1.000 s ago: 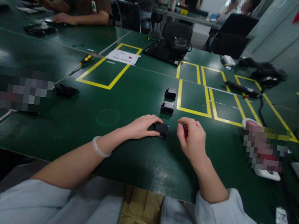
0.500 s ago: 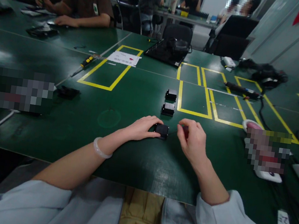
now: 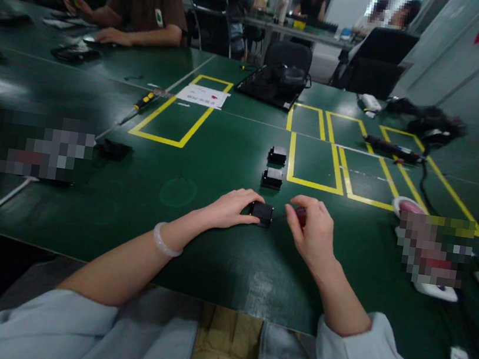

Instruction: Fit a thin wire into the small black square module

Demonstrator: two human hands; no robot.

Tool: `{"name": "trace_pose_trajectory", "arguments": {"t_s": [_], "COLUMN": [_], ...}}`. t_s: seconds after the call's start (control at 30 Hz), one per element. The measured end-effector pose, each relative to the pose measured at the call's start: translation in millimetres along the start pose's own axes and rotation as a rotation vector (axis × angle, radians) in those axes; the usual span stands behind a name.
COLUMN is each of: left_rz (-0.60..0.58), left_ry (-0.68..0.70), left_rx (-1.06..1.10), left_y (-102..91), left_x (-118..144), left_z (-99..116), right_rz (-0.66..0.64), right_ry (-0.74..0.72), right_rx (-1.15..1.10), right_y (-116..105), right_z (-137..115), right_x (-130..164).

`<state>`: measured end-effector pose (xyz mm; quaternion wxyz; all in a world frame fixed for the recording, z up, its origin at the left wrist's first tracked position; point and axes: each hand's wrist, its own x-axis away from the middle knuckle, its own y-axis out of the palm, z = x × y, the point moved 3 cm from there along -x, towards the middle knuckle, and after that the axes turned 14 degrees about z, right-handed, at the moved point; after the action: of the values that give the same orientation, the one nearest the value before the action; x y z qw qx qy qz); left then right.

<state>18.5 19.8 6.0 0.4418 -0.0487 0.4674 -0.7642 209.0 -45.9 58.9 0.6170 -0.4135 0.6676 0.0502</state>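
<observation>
At the left of the green surface [image 3: 217,271], a small black piece [image 3: 114,150] lay just short of a yellow-and-black screwdriver [image 3: 146,101], with a person in a brown shirt [image 3: 144,0] seated beyond. To the right of these, a white paper [image 3: 202,96] lay across a yellow tape frame [image 3: 158,141]. Near the middle, the left hand [image 3: 234,207] gripped a black block [image 3: 263,212] by its left side, thumb at the near edge, the block resting on the surface. Two similar black blocks [image 3: 272,178] stood in line just beyond it. Beside it on the right, the right hand [image 3: 315,226] pinched a small dark-red object [image 3: 300,213], mostly hidden by the curled fingers. Farther right, a black cylindrical tool [image 3: 393,149] lay across more yellow tape [image 3: 314,186].
</observation>
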Motion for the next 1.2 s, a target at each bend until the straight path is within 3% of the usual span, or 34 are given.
{"name": "trace_pose_trajectory", "arguments": {"t_s": [1.2], "left_rz": [0.000], "left_ry": [0.003], "left_rx": [-0.009], "left_y": [-1.3], "left_x": [-0.2], "left_z": [1.9], "right_rz": [-0.029], "right_ry": [0.018], "right_rx": [-0.009], "right_y": [-1.7], "right_z": [-3.1], "right_x": [-1.8]}}
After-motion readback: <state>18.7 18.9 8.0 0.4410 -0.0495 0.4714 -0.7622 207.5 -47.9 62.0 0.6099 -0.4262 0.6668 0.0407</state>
